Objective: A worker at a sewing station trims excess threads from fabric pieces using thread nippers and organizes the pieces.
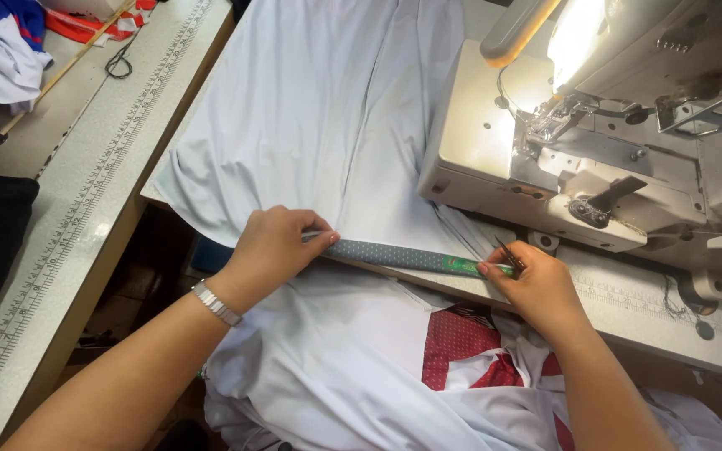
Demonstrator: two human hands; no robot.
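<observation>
Nearest, below both wrists: rumpled white garment with red patterned panels, bunched in the lap and spilling past the table's near edge. Slim silver metal bracelet worn on the left wrist.

Left hand curled, fingertips pressed down on the left end of a long narrow grey dotted fabric strip with a green end. Right hand pinched closed on the strip's green right end, with small dark thread snips tucked among the fingers. Strip stretched taut between the two hands, laid along the near edge of the light sewing-table top and across the cloth.

Beyond the left hand: broad smooth sheet of white fabric, spread flat up and away, creased down the middle, its left hem folded over the gap between two tables. Open room there for sliding forward.

Beyond the right hand: cream industrial sewing machine, its lamp lit over the presser foot; its base edge close to the strip, leaving little room on that side.

Left of the left hand, across a dark gap: pale wooden cutting table with a printed measuring scale along its edge. On it, far off: thin wooden stick, loop of black cord, heap of white, blue and red cloth.
</observation>
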